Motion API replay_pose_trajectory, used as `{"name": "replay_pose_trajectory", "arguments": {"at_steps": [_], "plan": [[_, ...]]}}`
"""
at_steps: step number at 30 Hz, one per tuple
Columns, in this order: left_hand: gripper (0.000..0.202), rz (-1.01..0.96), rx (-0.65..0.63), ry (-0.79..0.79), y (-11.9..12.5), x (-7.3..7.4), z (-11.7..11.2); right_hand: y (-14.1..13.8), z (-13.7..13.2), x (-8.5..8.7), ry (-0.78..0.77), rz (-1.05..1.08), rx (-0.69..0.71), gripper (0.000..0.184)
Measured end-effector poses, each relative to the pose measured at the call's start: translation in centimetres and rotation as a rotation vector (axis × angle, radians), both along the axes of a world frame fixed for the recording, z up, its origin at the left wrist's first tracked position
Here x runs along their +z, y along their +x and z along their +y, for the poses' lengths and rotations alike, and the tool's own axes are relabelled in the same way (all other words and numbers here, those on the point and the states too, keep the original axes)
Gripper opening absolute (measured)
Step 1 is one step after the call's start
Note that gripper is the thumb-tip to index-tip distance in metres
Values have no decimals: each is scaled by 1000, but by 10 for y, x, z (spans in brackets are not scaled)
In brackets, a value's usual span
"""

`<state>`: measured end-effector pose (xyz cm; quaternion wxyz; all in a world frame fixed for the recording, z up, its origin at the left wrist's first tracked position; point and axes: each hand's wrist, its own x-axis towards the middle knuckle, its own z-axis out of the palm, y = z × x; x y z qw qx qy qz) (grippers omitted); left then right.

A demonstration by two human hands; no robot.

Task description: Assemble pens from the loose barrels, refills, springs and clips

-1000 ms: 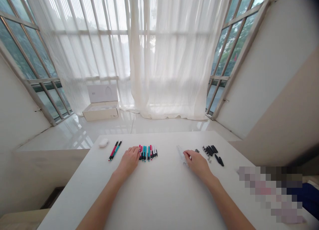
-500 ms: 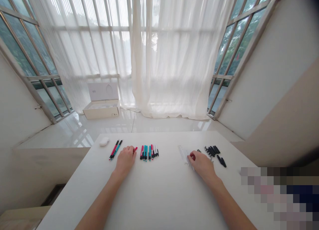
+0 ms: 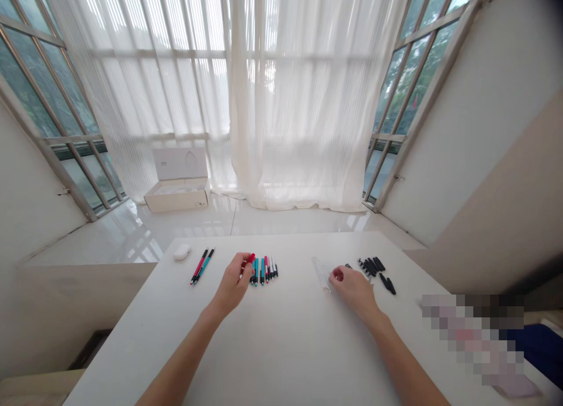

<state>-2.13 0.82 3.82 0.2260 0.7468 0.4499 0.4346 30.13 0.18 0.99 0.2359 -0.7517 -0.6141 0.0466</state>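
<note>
Two hands work at a white table [image 3: 281, 347]: the left hand [image 3: 231, 284] pinches a red-tipped pen [image 3: 251, 258] just over a row of pens [image 3: 264, 271], and the right hand [image 3: 353, 290], its grip unclear, lies just beside thin white rods [image 3: 321, 273].

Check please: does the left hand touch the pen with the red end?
Touching. The head view shows the left hand pinching the pen between its fingers, with the red end sticking out above them.
</note>
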Motion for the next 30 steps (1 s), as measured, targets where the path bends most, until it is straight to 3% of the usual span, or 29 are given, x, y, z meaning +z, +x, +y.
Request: {"name": "replay_pose_trajectory", "arguments": {"at_steps": [5, 8, 12, 20, 30], "plan": [[16, 189, -136, 62, 25, -21, -18, -10, 2, 3, 142, 518, 159, 18], [15, 392, -199, 110, 37, -32, -27, -24, -1, 3, 89, 782, 259, 16], [15, 549, -219, 136, 44, -34, -32, -42, -7, 4, -27, 999, 414, 16], [15, 630, -251, -20, 44, -24, -32, -49, -12, 6, 5, 1050, 510, 19], [13, 658, -295, 18, 44, -22, -32, -54, -14, 2, -33, 1066, 567, 21]]}}
